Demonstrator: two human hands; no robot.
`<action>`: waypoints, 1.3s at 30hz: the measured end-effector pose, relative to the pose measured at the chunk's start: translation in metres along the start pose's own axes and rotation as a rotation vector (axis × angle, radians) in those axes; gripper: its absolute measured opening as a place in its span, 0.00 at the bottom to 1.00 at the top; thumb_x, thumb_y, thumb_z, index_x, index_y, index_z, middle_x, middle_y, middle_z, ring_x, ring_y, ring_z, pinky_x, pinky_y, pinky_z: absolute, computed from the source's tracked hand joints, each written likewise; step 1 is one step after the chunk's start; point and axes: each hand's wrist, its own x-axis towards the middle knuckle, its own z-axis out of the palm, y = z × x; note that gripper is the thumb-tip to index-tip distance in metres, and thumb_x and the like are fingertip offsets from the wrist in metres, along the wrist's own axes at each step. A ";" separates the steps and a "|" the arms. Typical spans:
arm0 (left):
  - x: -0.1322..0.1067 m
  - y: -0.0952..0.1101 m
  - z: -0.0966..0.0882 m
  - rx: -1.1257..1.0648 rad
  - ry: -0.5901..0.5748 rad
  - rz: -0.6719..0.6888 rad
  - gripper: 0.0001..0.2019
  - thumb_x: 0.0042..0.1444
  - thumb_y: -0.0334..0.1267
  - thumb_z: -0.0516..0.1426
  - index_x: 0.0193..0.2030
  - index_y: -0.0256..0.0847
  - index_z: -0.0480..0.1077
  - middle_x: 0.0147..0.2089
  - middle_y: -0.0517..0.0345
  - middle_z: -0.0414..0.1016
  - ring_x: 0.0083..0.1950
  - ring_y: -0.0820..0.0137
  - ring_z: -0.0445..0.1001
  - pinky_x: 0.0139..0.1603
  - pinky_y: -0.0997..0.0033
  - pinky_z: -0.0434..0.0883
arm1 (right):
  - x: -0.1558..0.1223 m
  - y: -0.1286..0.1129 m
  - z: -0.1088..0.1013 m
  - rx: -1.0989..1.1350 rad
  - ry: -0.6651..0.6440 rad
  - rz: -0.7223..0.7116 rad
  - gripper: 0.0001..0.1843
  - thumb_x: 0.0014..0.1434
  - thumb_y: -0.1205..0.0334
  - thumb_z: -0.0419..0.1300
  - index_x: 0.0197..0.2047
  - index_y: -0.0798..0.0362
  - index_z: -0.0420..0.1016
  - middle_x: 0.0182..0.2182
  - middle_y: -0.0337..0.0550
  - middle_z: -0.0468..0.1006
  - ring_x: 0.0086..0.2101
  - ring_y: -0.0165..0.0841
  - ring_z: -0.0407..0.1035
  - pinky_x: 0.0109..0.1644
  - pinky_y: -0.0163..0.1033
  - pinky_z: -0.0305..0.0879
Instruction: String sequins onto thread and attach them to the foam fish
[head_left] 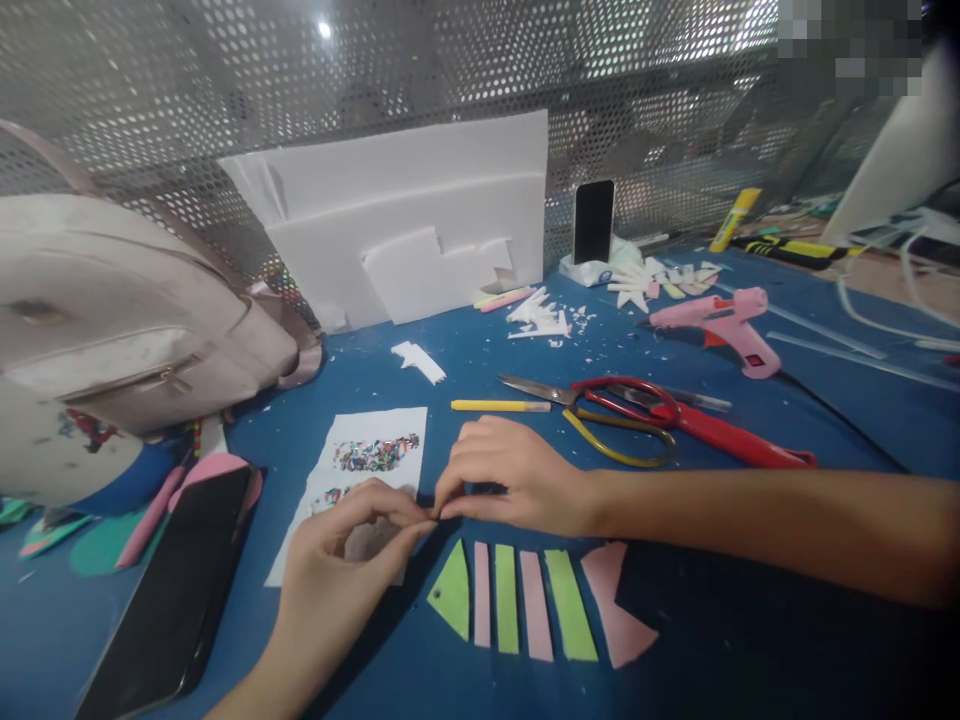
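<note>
Left grip [341, 557]: you pinch thumb and forefinger narrow; your hand covers part of the white sheet [386, 424], and whether something tiny sits between the tips you cannot tell.
Right grip [521, 480]: you bring thumb and fingers to a narrow pinch too, tips meeting or almost meeting those of the left; any held thing is too small to make out.
Fish-like row: just below your fingertips, on the blue surface [720, 655], you have a green pointed piece [454, 592] with a dark dot, then a narrow pink strip [482, 595], a green strip [507, 600], another pink strip [537, 607], another green strip [572, 607] and a notched pink piece [610, 610], set slightly apart.
Sheet: it lies beyond your left hand, bearing shiny multicoloured bits [375, 453].
Beyond your right hand: a yellow pen [500, 406] lies crosswise near your knuckles, with scissors [541, 389] to its right.
Glue gun [739, 325]: pink, on its side farther right, well apart from you.
Phones: one dark phone [169, 600] lies at your left; a second phone [592, 222] stands upright at the back.
</note>
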 end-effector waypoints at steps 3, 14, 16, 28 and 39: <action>0.000 0.003 0.001 -0.015 0.034 -0.055 0.04 0.50 0.32 0.63 0.26 0.44 0.74 0.28 0.63 0.76 0.31 0.74 0.74 0.33 0.77 0.70 | 0.001 -0.001 -0.001 0.036 0.055 0.004 0.07 0.65 0.60 0.59 0.36 0.53 0.75 0.31 0.38 0.77 0.34 0.29 0.65 0.41 0.36 0.57; 0.000 0.009 0.004 -0.051 0.063 -0.067 0.03 0.50 0.33 0.63 0.27 0.43 0.75 0.29 0.59 0.78 0.34 0.69 0.76 0.37 0.72 0.73 | 0.004 -0.001 -0.004 0.352 0.180 0.371 0.07 0.65 0.61 0.58 0.36 0.54 0.73 0.32 0.38 0.74 0.32 0.27 0.69 0.37 0.34 0.64; 0.001 0.008 0.004 -0.049 0.064 -0.068 0.03 0.51 0.33 0.63 0.27 0.43 0.75 0.30 0.59 0.78 0.35 0.69 0.77 0.38 0.71 0.73 | 0.004 -0.001 -0.004 0.332 0.184 0.372 0.06 0.64 0.63 0.58 0.36 0.54 0.74 0.33 0.39 0.75 0.33 0.27 0.69 0.38 0.34 0.64; 0.001 0.004 0.002 0.041 0.034 -0.040 0.04 0.51 0.32 0.64 0.28 0.44 0.74 0.29 0.64 0.76 0.32 0.73 0.72 0.35 0.75 0.69 | 0.004 0.003 -0.002 0.107 0.040 0.073 0.06 0.62 0.63 0.63 0.43 0.52 0.74 0.41 0.39 0.78 0.45 0.31 0.67 0.54 0.41 0.60; 0.000 0.002 0.001 0.042 -0.001 0.005 0.04 0.52 0.32 0.63 0.28 0.43 0.74 0.29 0.61 0.76 0.33 0.70 0.74 0.36 0.72 0.70 | -0.001 0.001 0.000 0.036 -0.007 0.032 0.06 0.65 0.59 0.59 0.37 0.52 0.74 0.33 0.39 0.76 0.37 0.32 0.65 0.44 0.38 0.59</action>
